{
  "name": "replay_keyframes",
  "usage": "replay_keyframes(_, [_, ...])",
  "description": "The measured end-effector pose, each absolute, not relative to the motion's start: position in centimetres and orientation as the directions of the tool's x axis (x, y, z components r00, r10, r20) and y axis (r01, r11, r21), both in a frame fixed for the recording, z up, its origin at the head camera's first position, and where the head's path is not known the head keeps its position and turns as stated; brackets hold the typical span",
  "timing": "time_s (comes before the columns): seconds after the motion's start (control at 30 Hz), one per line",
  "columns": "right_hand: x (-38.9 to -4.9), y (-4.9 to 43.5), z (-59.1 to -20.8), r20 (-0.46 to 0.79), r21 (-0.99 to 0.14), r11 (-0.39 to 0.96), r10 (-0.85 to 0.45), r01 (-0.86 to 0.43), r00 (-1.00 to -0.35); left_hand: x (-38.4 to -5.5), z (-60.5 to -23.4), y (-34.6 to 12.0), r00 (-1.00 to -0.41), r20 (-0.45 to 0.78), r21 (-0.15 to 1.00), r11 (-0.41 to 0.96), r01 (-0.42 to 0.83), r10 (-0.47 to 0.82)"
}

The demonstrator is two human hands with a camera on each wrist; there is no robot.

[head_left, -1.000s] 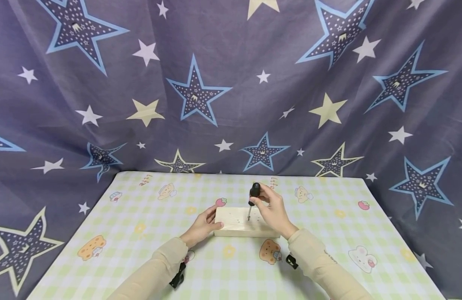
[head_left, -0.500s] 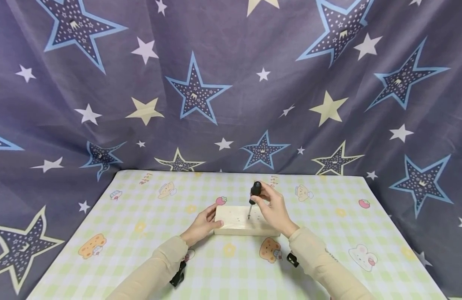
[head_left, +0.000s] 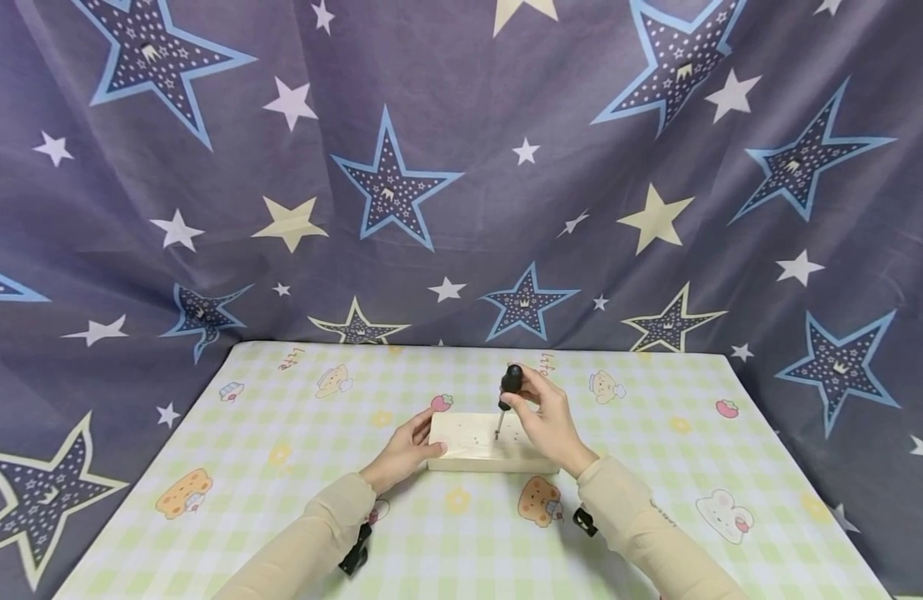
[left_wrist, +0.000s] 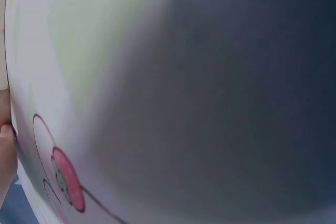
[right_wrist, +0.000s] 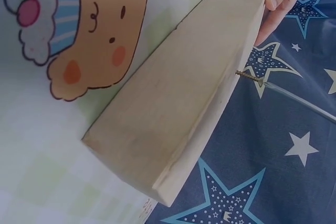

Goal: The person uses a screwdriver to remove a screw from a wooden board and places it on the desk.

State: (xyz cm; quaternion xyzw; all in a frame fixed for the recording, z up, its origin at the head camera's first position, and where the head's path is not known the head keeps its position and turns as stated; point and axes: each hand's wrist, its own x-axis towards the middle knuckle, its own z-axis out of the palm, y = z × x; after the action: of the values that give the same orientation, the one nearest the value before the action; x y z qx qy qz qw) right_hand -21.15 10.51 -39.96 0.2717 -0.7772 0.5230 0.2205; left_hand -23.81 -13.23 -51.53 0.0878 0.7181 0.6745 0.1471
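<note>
A pale wooden block (head_left: 461,437) lies on the table, with several small dark holes or marks on its top. My left hand (head_left: 403,454) grips its left end, thumb over the near edge and fingers behind. My right hand (head_left: 549,421) holds a screwdriver (head_left: 510,380) with a black handle, fingers and thumb around the handle. The screwdriver stands nearly upright, slightly tilted. In the right wrist view its metal shaft (right_wrist: 299,100) meets the head of a brass-coloured screw (right_wrist: 251,77), which stands partly out of the block. The left wrist view shows mostly blurred cloth and a bit of hand.
A green-and-white checked cloth (head_left: 244,533) with cartoon prints covers the table. Behind it hangs a dark curtain (head_left: 461,233) with stars. Black wrist devices show under both forearms, one at the left wrist (head_left: 355,550) and one at the right wrist (head_left: 585,522).
</note>
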Motion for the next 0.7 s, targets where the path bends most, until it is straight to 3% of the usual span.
replay_keyframes(0.37, [-21.16, 10.52, -39.96, 0.601, -0.708, 0.315, -0.201, -0.632, -0.774, -23.74, -51.48, -13.28, -0.942, -0.097, 0.994, 0.076, -0.076, 0.322])
replay_keyframes(0.7, [-21.33, 10.49, -39.57, 0.534, -0.714, 0.337, -0.304, -0.614, -0.788, -23.91, -51.63, -13.25, -0.944, -0.099, 0.994, 0.076, -0.079, 0.314])
